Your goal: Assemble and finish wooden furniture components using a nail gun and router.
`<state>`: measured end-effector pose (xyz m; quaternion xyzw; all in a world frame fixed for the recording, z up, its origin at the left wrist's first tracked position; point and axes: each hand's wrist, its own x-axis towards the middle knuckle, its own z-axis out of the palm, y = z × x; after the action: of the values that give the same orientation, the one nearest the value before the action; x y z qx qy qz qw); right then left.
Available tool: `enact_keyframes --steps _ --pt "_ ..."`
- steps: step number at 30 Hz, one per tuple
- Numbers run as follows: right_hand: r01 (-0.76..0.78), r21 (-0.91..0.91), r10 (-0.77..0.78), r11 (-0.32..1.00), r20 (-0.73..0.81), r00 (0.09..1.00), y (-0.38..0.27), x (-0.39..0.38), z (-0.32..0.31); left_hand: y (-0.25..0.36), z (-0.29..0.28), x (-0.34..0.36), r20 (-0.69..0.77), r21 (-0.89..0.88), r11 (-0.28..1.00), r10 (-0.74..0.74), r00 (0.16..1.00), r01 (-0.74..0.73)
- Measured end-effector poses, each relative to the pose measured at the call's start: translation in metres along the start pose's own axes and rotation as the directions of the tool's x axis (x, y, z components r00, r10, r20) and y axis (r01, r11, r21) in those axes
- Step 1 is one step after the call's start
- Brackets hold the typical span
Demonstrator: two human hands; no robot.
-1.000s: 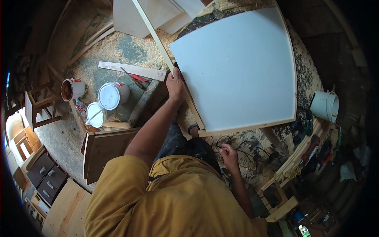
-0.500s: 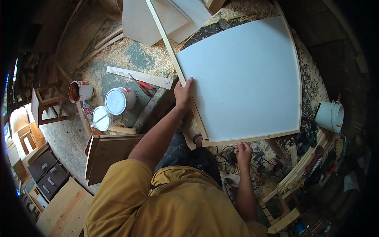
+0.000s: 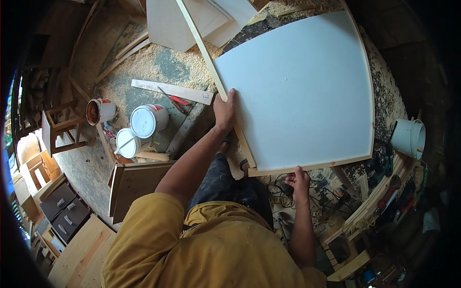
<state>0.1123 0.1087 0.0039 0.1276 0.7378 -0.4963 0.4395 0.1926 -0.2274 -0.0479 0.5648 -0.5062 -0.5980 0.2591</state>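
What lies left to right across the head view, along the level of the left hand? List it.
Rust-stained bucket → white lidded bucket → left hand → pale blue panel → white bucket.

Left hand point(image 3: 224, 111) palm hidden, pressed flat on the white panel point(image 3: 297, 91) edge; panel's top corner cut by upper frame edge. Right hand point(image 3: 298, 182) fingertips hidden under the panel's lower rim. Tool clutter point(image 3: 384, 197) at lower right too small to identify
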Motion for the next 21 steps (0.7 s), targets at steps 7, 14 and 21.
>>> enact_keyframes --steps 7,14,21 --pt "0.01 -0.525 -0.035 0.851 -0.038 0.999 -0.028 -0.007 -0.008 -0.005 0.0 0.004 -0.015 0.087 0.995 0.042 0.999 -0.041" --pt "0.673 -0.738 -0.858 0.04 0.32 0.402 -0.146 0.057 0.058 -0.004 -0.003 0.001 -0.03 0.114 0.993 0.027 0.999 -0.023" --pt "0.333 -0.927 -0.831 -0.174 0.32 0.456 -0.173 0.125 0.097 -0.013 -0.001 0.003 -0.027 0.034 0.999 0.028 0.999 -0.027"
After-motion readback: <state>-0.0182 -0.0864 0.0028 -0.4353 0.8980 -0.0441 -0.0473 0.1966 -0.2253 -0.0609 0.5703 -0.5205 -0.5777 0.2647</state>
